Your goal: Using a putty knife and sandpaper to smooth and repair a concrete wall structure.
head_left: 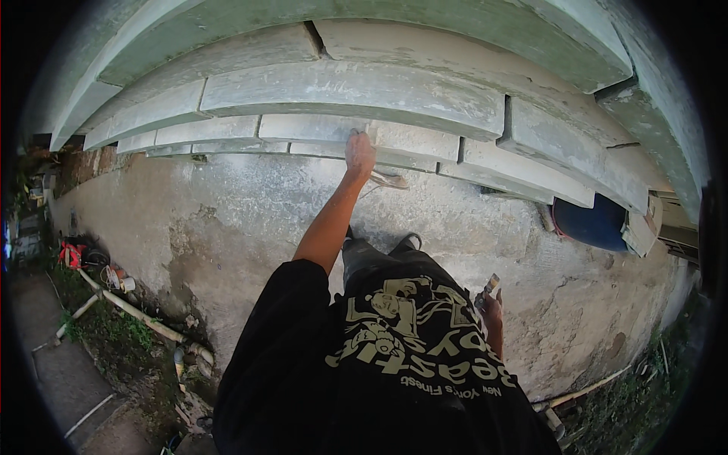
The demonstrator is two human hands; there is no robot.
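My left hand reaches forward to a low course of the pale grey block wall. Its fingers are curled closed against the block face, and whatever they may hold is hidden. Beside my right hip, my right hand is wrapped round a short tool with a pale, yellowish end that points up. The tool's lower part is hidden by the hand, so its kind is unclear. A pale flat strip lies on the concrete at the wall's foot, just beyond my left wrist.
Rough concrete floor surrounds my feet. A dark blue rounded container sits under the wall at the right, beside a pale board. Pipes run along the floor's left edge, near a red object.
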